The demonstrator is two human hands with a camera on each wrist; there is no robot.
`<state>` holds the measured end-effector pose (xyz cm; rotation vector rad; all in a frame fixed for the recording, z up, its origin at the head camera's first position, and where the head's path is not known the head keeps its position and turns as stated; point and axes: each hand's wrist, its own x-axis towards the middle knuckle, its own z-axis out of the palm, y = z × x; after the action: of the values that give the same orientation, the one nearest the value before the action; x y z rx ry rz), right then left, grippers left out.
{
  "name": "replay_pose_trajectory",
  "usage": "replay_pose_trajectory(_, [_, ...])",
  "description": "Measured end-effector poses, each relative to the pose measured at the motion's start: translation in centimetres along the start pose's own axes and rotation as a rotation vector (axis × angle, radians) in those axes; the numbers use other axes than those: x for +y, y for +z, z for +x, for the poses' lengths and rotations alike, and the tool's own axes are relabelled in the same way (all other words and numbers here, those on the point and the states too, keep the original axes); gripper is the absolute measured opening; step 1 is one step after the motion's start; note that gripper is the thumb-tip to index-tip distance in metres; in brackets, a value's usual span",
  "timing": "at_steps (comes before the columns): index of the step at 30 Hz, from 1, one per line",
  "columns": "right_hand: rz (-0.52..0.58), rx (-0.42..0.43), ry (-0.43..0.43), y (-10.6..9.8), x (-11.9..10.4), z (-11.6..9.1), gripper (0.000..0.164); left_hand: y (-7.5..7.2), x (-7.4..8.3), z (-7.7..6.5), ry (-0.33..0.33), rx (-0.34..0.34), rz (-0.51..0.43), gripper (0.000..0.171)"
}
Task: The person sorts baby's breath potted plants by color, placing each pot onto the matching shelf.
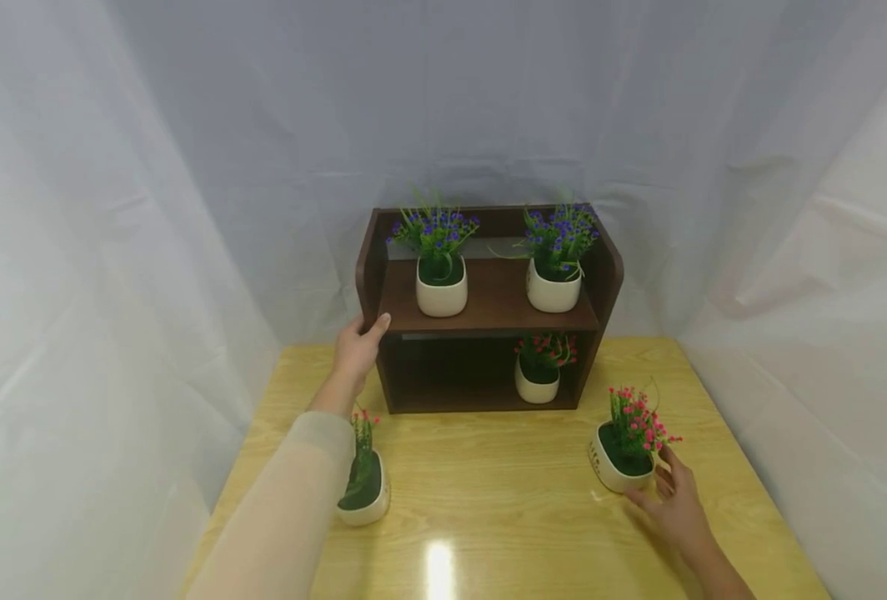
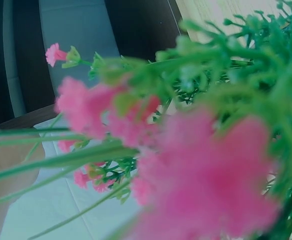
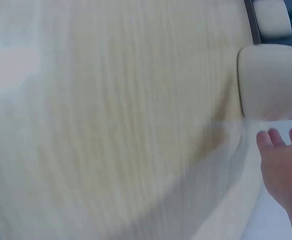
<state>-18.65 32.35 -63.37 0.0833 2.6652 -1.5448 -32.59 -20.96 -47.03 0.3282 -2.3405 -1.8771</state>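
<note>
The left hand [image 1: 353,354] grips the shelf [image 1: 496,292], while the right hand [image 1: 672,508], fingers parted, contact unclear, flanks the pink-flowered pot [image 1: 614,481] on the table [image 1: 488,483] at right, probably light, rigid, smooth and best held by its walls.

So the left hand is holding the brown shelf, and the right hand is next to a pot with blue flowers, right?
Not quite: the flowers in the pot next to the right hand are pink, not blue. The head view shows it. The left hand is holding the brown shelf, just as you said.
</note>
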Motion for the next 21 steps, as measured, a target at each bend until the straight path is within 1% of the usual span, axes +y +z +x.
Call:
replay_pose_trajectory(4, [-0.018,-0.018,0.009,-0.1,0.1,0.8,0.117,0.0,0.0,0.0,0.000,0.004,0.001,0.071])
replay_pose_trajectory(7, [-0.033,-0.010,-0.011,0.1,0.2,1.2,0.112,0.0,-0.1,0.0,-0.004,0.006,0.006,0.070])
replay_pose_trajectory(13, [-0.080,0.035,-0.120,0.6,0.2,1.8,0.085,0.0,-0.2,0.1,-0.003,0.008,0.001,0.069])
replay_pose_trajectory(14, [-0.088,0.043,-0.120,0.7,0.1,1.8,0.082,0.0,-0.2,0.1,-0.002,0.006,0.001,0.069])
replay_pose_trajectory(16, [-0.097,0.055,-0.101,0.8,0.0,1.7,0.083,0.0,-0.2,0.1,-0.003,0.005,0.001,0.069])
replay_pose_trajectory(21, [-0.104,0.043,-0.028,1.0,-0.4,1.7,0.093,-0.1,-0.1,0.0,-0.010,0.003,0.007,0.068])
